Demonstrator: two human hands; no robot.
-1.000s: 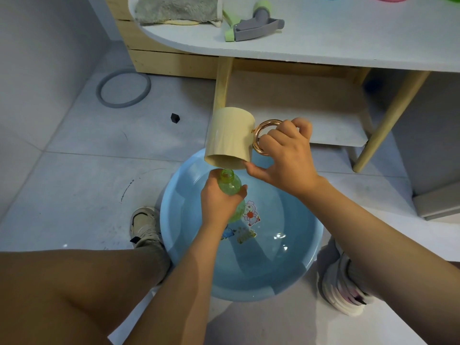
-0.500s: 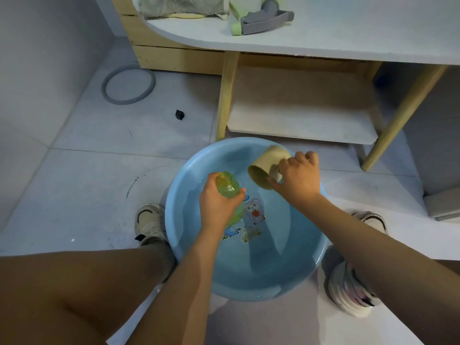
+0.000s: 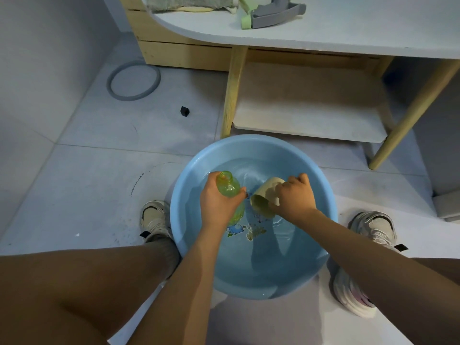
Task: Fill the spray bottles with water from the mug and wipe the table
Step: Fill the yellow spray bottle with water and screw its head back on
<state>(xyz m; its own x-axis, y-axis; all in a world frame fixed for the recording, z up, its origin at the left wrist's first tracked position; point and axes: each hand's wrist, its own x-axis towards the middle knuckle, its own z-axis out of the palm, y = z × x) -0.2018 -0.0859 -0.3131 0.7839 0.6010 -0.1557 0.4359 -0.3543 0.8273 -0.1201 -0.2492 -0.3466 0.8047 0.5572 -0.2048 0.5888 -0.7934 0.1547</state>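
Basin [image 3: 189,247] of water on the floor, light blue, with cartoon stickers on the bottom, sitting between the person's two shoes. Both hands are down inside it.

Left hand [image 3: 219,202] has its fingers wrapped around a green bottle [image 3: 227,186]. No cap on it, the open neck points up and slightly away, and the lower end dips toward the water behind the hand.

Right hand [image 3: 293,197] grips a beige mug [image 3: 263,200] from the far side, fingers curled over it. I can't tell whether they're on the handle or the body, since the hand covers that part. Mug is tipped on its side with the mouth facing the bottle, low at the water surface. Mug rim and bottle are just beside each other; touching or not, can't say.

Up top is the table [image 3: 348,28], white top on wooden legs with a lower shelf. On it near the edge: a grey cloth [image 3: 189,2] and a grey and green spray head [image 3: 273,13] lying on its side. Off to the left on the floor there's a grey ring [image 3: 134,80] and a small black cube [image 3: 184,111].
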